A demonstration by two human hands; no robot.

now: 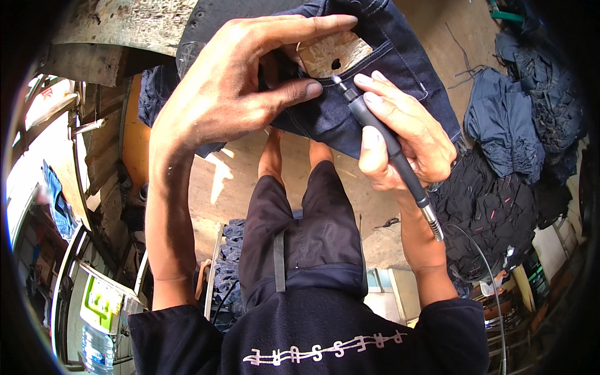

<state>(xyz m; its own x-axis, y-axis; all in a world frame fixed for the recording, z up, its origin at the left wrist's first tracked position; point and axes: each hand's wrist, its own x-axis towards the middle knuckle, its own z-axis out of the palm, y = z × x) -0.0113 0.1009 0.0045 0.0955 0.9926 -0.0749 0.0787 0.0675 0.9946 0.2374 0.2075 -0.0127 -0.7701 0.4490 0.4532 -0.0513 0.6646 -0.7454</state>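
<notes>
My right hand (415, 137) is closed around a black rotary tool handpiece (390, 144), much like a thick pen. The tool's silver tip points up and left, close to the near edge of a small tan, rough-faced piece (325, 56) with a dark hole in it. My left hand (215, 84) curves around that piece, with the index finger stretched along its far side and the thumb at its near side. Some of the left fingers are hidden behind it. Beneath both hands lies a dark blue denim garment (400, 56) with pale seam stitching.
A thin cable (490, 269) hangs at the lower right. Heaps of dark clothes (487, 206) and blue-grey garments (503, 125) lie on the right. Folded denim (228, 269) is stacked beside my legs. Boards (119, 28) stand at the upper left, and a water bottle (97, 350) is at the lower left.
</notes>
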